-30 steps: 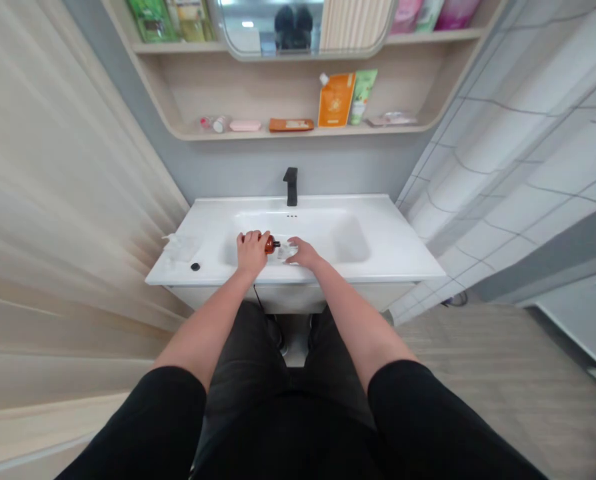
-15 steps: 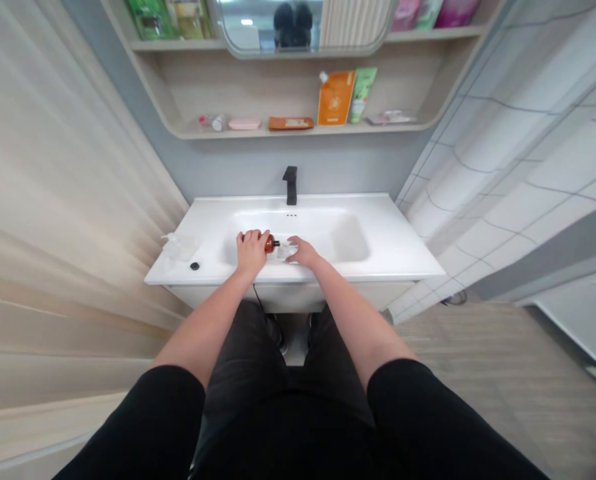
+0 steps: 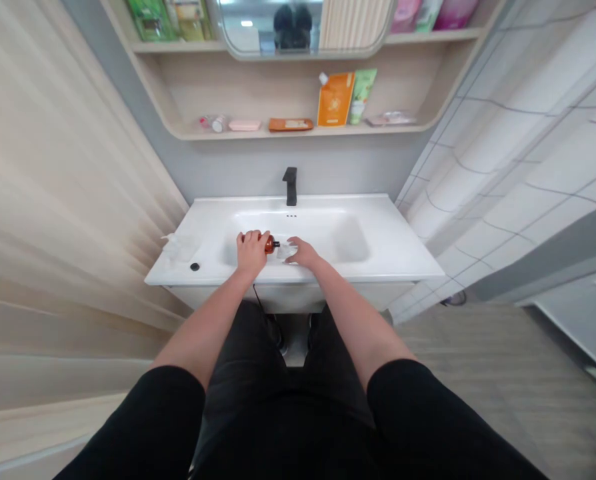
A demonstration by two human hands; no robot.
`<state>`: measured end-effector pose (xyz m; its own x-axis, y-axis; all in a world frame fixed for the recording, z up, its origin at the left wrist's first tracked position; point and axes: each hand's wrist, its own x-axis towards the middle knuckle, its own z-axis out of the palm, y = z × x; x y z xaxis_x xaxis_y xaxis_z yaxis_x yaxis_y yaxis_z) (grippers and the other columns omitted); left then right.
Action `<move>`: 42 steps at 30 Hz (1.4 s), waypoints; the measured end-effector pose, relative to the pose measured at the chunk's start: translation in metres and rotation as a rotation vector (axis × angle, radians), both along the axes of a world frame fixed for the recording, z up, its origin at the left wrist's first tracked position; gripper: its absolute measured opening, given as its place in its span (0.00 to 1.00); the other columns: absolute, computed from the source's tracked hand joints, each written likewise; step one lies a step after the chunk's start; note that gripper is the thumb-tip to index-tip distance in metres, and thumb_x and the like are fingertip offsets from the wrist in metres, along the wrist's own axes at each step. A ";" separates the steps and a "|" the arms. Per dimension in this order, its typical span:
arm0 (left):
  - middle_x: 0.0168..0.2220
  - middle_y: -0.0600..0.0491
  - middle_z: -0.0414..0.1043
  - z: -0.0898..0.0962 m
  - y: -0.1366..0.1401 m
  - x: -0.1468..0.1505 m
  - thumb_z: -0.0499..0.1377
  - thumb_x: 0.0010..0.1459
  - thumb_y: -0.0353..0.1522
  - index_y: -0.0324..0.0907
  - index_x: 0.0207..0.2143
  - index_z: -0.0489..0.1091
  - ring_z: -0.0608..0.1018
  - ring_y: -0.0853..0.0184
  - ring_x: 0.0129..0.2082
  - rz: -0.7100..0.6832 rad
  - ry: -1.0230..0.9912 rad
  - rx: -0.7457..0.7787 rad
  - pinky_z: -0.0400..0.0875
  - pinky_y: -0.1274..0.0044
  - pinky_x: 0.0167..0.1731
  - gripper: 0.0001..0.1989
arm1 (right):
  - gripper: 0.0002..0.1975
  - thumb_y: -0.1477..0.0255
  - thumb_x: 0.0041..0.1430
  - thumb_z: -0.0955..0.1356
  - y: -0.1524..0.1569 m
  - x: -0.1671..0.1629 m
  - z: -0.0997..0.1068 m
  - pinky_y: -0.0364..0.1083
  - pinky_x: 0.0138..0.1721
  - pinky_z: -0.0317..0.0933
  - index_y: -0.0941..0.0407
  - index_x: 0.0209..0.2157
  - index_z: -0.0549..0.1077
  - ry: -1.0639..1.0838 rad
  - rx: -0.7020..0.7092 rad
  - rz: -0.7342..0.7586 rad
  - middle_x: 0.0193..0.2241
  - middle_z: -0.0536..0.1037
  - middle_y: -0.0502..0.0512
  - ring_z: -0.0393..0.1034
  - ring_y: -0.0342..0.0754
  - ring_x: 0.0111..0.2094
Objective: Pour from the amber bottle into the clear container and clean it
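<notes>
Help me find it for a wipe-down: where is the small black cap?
In the head view, the small black cap lies on the white counter left of the basin, just in front of a clear plastic piece, left of the left hand.

1. Amber-brown bottle [image 3: 269, 244] with a dark tip, centre of the frame, under the left hand [image 3: 251, 252].
2. Clear, colourless item [image 3: 287, 250], possibly plastic, beside the right hand [image 3: 304, 253].
3. Glossy white sink [image 3: 378, 250]; matte black tap [image 3: 291, 185] above it.
4. Small black dot-like object [image 3: 195, 267] on the white counter, left of centre.
5. Orange pouch [image 3: 335, 100] with a white cap and pale green tube [image 3: 362, 95], upper centre, on a light wood shelf [image 3: 298, 133].
6. Pale beige wood-grain panel [image 3: 53, 200] at left; white tiles [image 3: 518, 153] with thin grey lines at right.
7. Black sleeves [image 3: 158, 427] along the bottom edge.
</notes>
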<state>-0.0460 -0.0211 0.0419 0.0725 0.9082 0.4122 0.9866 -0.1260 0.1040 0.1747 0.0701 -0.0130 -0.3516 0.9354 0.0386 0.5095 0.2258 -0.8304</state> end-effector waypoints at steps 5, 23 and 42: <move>0.64 0.37 0.78 0.001 -0.001 0.001 0.54 0.71 0.28 0.51 0.73 0.73 0.73 0.42 0.66 0.009 0.008 -0.012 0.55 0.47 0.75 0.31 | 0.40 0.76 0.40 0.86 -0.001 0.001 0.001 0.58 0.65 0.74 0.49 0.57 0.79 0.020 0.007 0.007 0.52 0.86 0.52 0.83 0.59 0.57; 0.64 0.36 0.77 -0.002 0.001 0.000 0.53 0.72 0.28 0.49 0.73 0.73 0.73 0.41 0.67 -0.002 -0.004 0.002 0.55 0.47 0.74 0.31 | 0.42 0.76 0.39 0.86 -0.002 0.001 0.003 0.58 0.66 0.73 0.50 0.59 0.79 0.007 -0.007 0.008 0.55 0.86 0.55 0.82 0.60 0.57; 0.64 0.35 0.77 0.001 0.000 0.000 0.55 0.71 0.29 0.49 0.73 0.73 0.72 0.41 0.67 -0.009 -0.032 -0.017 0.53 0.46 0.75 0.31 | 0.42 0.76 0.37 0.87 0.001 0.001 -0.001 0.59 0.65 0.73 0.50 0.56 0.79 0.038 0.006 0.004 0.52 0.86 0.54 0.82 0.61 0.55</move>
<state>-0.0456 -0.0213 0.0425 0.0677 0.9144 0.3992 0.9816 -0.1327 0.1375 0.1756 0.0711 -0.0142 -0.3531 0.9338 0.0571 0.4770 0.2322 -0.8477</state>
